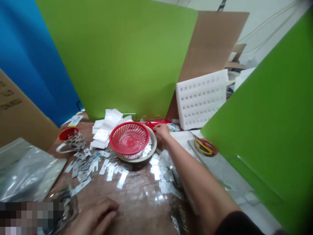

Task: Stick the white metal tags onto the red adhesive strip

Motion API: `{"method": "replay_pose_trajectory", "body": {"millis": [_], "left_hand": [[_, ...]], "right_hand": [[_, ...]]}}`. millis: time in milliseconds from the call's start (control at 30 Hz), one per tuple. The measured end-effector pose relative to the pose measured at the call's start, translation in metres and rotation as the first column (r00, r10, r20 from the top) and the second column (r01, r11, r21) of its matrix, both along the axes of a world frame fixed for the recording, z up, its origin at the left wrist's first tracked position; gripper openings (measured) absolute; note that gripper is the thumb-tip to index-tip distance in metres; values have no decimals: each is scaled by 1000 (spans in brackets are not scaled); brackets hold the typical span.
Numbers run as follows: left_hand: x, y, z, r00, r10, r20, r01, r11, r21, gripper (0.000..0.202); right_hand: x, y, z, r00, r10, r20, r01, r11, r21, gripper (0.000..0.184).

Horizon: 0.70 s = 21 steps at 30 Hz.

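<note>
My left hand [99,215] rests low at the front of the table, thumb and fingers slightly apart, nothing visible in it. Stretched forward, my right hand [161,130] is at the right side of the baskets, its fingers curled beside a red plastic object [158,122]. Whatever those fingertips grip is too small to make out. A red slotted basket [129,138] sits tilted on a pale round basket [154,147] with small pieces inside. Flat metal plates with holes [110,172] lie scattered left of the baskets, and more metal plates [156,169] lie to their right.
A spotted mug [74,140] stands at left, near a clear plastic bag [26,173]. White packets [107,125] lie behind the baskets. Scissors with yellow and red handles [205,147] are at right. A white foam tray [201,99] leans upright. Green panels [122,58] border the table.
</note>
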<state>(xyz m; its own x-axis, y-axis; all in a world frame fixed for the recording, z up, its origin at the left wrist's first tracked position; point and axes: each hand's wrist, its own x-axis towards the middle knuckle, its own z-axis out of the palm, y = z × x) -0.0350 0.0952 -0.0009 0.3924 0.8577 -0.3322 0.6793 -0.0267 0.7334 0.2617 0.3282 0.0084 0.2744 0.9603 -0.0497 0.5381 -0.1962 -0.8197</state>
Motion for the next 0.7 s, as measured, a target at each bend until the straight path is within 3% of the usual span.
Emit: {"method": "replay_pose_trajectory", "body": {"millis": [100,200,267,300,367,433,467,533,567,600,633,700], "left_hand": [[7,-12,15,999,28,-23,-29,1000,-8,30],[12,-23,19,998,52,32,-52,999,-3,27],[13,-30,15,986,101,132,-95,994,-44,26],[13,-33,11,967,150,206,-130,986,-108,28],[13,-40,3,866,324,379,-206,925,-320,35],[13,-45,-5,680,532,504,-198,795,-573,44],[13,-46,-9,583,614,531,-149,724,-674,50],[14,-47,-17,456,702,548,-8,618,-786,59],[15,-47,-22,437,713,548,53,588,-807,63],[17,-48,-28,444,710,546,80,575,-814,63],[19,-48,-33,478,691,542,67,587,-807,60],[23,-49,-44,581,628,518,-37,656,-754,49]], "right_hand": [[10,-5,20,996,-39,-83,43,998,47,25],[24,-27,51,987,-54,-150,79,983,163,24],[34,-62,73,983,-38,-180,91,951,295,48],[38,-85,82,982,-33,-187,100,927,361,49],[40,-144,89,984,-5,-177,92,868,488,28],[32,-210,77,983,181,-16,-130,763,633,9],[24,-240,64,929,358,91,-336,717,611,11],[3,-290,27,720,645,256,-675,564,476,19],[-9,-308,5,653,704,279,-732,492,472,20],[-21,-320,-15,532,792,300,-824,404,398,22],[-32,-328,-34,432,839,330,-884,322,339,22],[-46,-333,-60,329,840,431,-924,191,331,21]]}}
